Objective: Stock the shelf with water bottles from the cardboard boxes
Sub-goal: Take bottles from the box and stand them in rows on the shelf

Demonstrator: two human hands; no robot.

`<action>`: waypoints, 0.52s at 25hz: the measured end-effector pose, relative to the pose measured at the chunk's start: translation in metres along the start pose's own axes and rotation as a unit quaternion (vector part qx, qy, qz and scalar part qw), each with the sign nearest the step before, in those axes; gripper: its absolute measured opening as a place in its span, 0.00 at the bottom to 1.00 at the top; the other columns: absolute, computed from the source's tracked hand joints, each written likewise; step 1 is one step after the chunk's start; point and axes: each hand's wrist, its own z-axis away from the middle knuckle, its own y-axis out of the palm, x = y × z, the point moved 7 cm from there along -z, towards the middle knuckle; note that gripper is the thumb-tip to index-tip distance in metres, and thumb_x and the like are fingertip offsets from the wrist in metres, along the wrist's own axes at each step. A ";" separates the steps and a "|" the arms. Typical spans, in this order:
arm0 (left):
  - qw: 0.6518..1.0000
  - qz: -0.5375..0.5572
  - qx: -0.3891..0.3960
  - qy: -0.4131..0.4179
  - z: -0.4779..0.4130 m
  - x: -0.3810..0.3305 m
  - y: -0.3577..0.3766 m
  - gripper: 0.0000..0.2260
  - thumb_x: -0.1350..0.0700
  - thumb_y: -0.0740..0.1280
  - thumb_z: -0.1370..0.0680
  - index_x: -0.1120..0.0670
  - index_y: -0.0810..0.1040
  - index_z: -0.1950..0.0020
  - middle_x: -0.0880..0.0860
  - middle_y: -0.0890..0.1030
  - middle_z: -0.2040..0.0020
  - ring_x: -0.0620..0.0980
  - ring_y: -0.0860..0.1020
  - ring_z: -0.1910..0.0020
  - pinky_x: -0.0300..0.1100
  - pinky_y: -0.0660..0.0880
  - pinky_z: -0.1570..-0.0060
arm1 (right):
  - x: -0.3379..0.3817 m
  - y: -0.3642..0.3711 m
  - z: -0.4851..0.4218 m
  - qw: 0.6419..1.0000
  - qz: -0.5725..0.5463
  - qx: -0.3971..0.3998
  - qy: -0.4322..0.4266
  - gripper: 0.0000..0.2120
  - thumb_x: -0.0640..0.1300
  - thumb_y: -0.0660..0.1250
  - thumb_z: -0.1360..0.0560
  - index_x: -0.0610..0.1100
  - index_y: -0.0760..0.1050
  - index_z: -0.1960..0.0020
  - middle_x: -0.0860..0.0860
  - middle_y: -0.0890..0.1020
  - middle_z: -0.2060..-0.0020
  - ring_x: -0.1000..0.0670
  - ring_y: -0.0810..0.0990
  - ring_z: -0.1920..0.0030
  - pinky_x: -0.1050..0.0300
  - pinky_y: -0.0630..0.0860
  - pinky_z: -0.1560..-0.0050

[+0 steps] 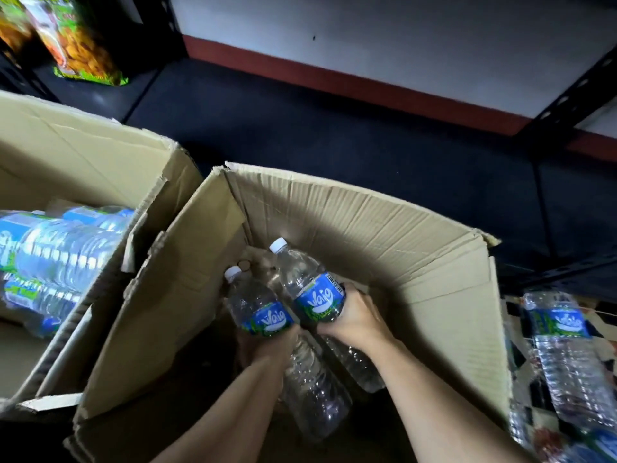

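Two water bottles inside the middle cardboard box (367, 228), caps pointing toward its far wall, bodies tilted, close side by side. Nearer to the left wall of the box, the left bottle (270, 320): clear plastic, white cap, blue and green label, gripped just below the label by the left hand (273, 345), fingers curled round the body. A little further into the box, the right bottle (319, 299): same kind, held at the label by the right hand (354, 315), fingers wrapped closed around it. Both forearms reaching in over the near edge of the box. Flaps of the box open and standing up. Bottom mostly in shadow, so hard to tell what else lies there.

To the left of this box, touching its left flap, a second cardboard box (83, 155), also open, with more bottles (66, 252) lying on their sides inside. Just beside the right wall of the middle box, other bottles (564, 345) with the same label, lying on a patterned surface. Beyond the far wall of the box, the dark shelf board (300, 128), with a black perforated post (574, 85) toward the right. Far to the left and well apart from the box, a colourful snack bag (80, 41) standing upright. Behind the shelf, a pale wall (400, 35) with a red strip at its foot.
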 end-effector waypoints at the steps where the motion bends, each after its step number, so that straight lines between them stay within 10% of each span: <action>1: 0.999 -0.015 0.014 0.033 0.052 -0.034 -0.017 0.48 0.31 0.77 0.55 0.45 0.74 0.38 0.47 0.79 0.45 0.51 0.80 0.47 0.47 0.78 0.44 | 0.005 -0.006 0.007 1.000 -0.002 -0.006 -0.003 0.34 0.57 0.78 0.47 0.50 0.72 0.45 0.52 0.83 0.49 0.49 0.82 0.47 0.58 0.77 0.53; 4: 0.994 0.029 0.016 0.104 0.141 -0.076 -0.054 0.28 0.41 0.80 0.43 0.47 0.78 0.46 0.45 0.81 0.50 0.48 0.79 0.50 0.41 0.76 0.46 | 0.023 -0.037 0.037 0.999 -0.001 -0.041 -0.021 0.29 0.61 0.75 0.48 0.49 0.69 0.54 0.53 0.82 0.53 0.48 0.81 0.47 0.55 0.77 0.53; 8: 0.977 0.050 0.000 0.209 0.206 -0.100 -0.099 0.40 0.33 0.78 0.54 0.43 0.74 0.45 0.48 0.83 0.55 0.51 0.82 0.53 0.47 0.80 0.49 | 0.046 -0.098 0.098 0.989 -0.057 -0.131 -0.038 0.28 0.63 0.77 0.47 0.49 0.70 0.56 0.56 0.81 0.57 0.52 0.80 0.53 0.55 0.76 0.55; 13: 0.906 0.052 0.000 0.419 0.284 -0.157 -0.159 0.30 0.41 0.82 0.45 0.46 0.75 0.48 0.42 0.82 0.58 0.36 0.77 0.58 0.33 0.71 0.62 | 0.079 -0.159 0.183 0.949 -0.140 -0.269 -0.084 0.24 0.60 0.80 0.44 0.53 0.74 0.56 0.62 0.80 0.63 0.61 0.78 0.61 0.62 0.71 0.62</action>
